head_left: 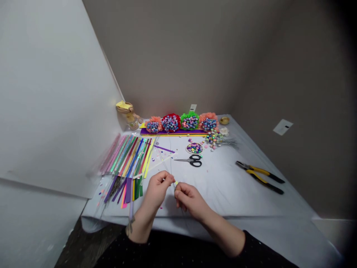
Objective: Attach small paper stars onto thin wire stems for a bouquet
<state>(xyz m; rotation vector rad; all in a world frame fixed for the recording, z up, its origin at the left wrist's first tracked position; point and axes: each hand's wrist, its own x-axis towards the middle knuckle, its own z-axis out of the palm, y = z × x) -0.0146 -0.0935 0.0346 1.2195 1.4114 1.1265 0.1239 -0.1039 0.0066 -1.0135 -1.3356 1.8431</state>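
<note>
Both hands pinching thin wires at the front of a craft-loaded table

So the thin wires [170, 162] are running up from the fingers over the white tablecloth [223, 186], near its front edge; a tiny yellow piece [176, 182] is showing between the hands, though I can't tell which one is gripping it; the left hand [161, 186] is pinching the wires, thumb and finger closed together; the right hand [188, 199] is curling narrow around them just beside it.

Past the hands, black-handled scissors [190, 160] are lying flat, points facing left; a small dish [194, 153] is holding colourful bits right behind them; yellow-and-black pliers [249, 169] are resting well off to the right; rows of shiny strips [129, 156] are covering the left side; farther back, beaded wire stems [214, 137] are lying in a heap, and four ruffled bouquets [171, 123] are lining up by the purple sheets [175, 131], near the wall [178, 56].
</note>
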